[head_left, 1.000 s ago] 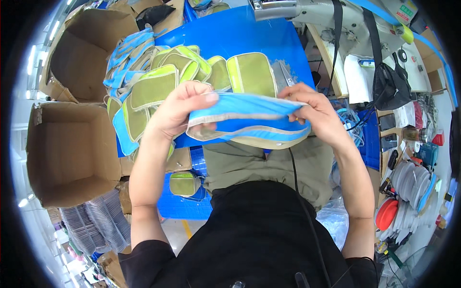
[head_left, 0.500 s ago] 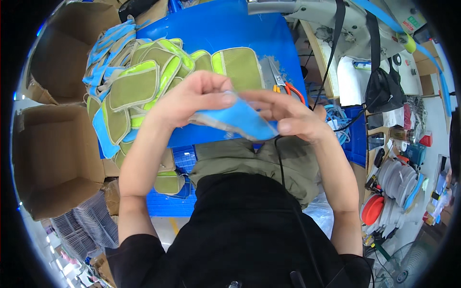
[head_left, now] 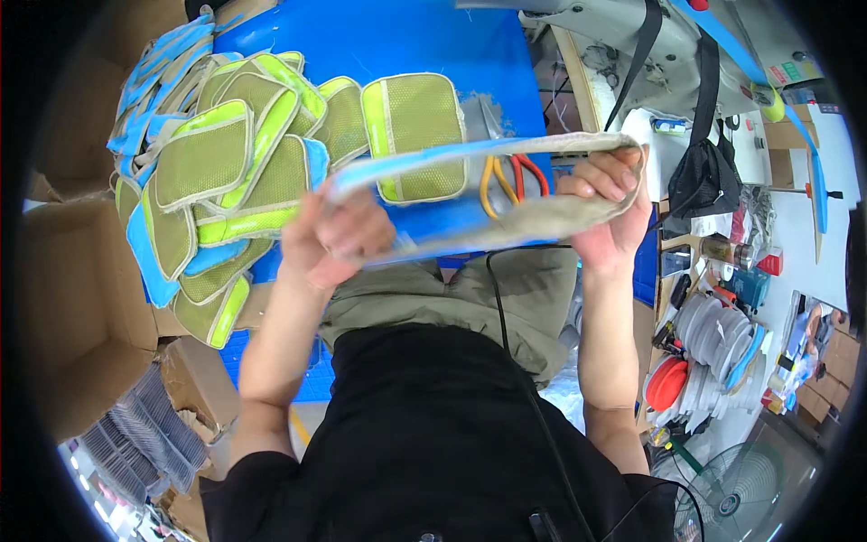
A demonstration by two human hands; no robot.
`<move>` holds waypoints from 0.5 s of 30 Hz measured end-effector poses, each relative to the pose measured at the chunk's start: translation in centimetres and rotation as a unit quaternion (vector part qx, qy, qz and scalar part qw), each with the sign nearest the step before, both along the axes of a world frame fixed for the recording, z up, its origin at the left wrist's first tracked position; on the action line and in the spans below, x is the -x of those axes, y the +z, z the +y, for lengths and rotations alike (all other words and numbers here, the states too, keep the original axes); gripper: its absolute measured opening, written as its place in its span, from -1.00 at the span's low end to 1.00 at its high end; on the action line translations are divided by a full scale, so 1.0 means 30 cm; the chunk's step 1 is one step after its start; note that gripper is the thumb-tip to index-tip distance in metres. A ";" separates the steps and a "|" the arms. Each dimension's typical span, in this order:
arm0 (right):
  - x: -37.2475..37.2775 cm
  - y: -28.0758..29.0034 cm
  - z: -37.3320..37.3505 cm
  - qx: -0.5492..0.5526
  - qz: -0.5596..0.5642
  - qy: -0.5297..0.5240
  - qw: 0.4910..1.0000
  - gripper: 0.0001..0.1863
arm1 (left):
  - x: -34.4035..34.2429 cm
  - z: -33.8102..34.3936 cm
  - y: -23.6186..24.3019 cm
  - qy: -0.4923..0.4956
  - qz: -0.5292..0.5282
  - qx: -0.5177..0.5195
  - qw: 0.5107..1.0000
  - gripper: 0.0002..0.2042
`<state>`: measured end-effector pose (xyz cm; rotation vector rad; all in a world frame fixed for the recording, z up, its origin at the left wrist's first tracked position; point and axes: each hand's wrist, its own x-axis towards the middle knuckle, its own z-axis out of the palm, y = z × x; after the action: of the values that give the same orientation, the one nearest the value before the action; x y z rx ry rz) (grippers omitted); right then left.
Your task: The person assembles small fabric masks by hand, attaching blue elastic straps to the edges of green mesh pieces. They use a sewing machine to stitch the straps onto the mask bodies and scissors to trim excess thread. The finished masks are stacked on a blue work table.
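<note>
A closed loop of fabric band (head_left: 542, 219), beige on one face and light blue on the other, is stretched between my two hands above the table's near edge. My left hand (head_left: 348, 230) is closed around its left end and partly smeared by motion. At the other end, the fingers of my right hand (head_left: 616, 242) curl inside the loop and grip it. Just beyond the band lies a flat olive mesh panel (head_left: 420, 135) with a lime stripe and pale edging. To its left is a heap of similar panels (head_left: 203, 155), several overlapping, with light blue backs showing on some.
Scissors with orange-red handles (head_left: 533, 172) and a yellow-handled tool (head_left: 489, 191) lie on the blue table (head_left: 352, 41). Blue and grey fabric strips (head_left: 163, 81) are piled far left. Cardboard boxes (head_left: 86, 280) stand left. A machine (head_left: 623, 32) and black pouch (head_left: 709, 176) are at right.
The band was bunched between my hands; now it is opened into a long loop. My right hand has moved right, and my left hand has moved down and slightly left.
</note>
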<state>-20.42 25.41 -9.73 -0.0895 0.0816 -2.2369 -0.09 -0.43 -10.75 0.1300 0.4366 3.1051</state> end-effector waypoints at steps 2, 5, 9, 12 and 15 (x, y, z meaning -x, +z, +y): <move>-0.040 -0.022 0.014 -0.015 0.025 -0.023 0.999 -0.59 | 0.024 0.000 0.021 0.097 -0.004 -0.029 0.995 -0.69; -0.096 -0.028 0.023 -0.020 0.105 -0.021 0.994 -0.42 | 0.048 -0.020 0.028 0.165 -0.007 0.004 0.986 -0.65; -0.130 -0.032 0.091 -0.184 0.150 0.004 0.971 -0.29 | 0.072 -0.052 0.119 0.298 -0.345 0.232 0.859 -0.70; -0.120 -0.028 0.119 -0.326 0.279 0.005 0.903 -0.48 | 0.064 -0.239 0.073 0.159 -0.083 0.466 0.866 -0.69; -0.084 -0.011 0.126 -0.395 0.419 0.058 0.816 -0.62 | 0.082 -0.309 0.115 0.150 -0.050 0.662 0.732 -0.68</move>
<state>-17.91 29.20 -10.07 -0.5933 1.4177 -1.7142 -2.54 -9.71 -7.30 -0.1378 2.5874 2.1510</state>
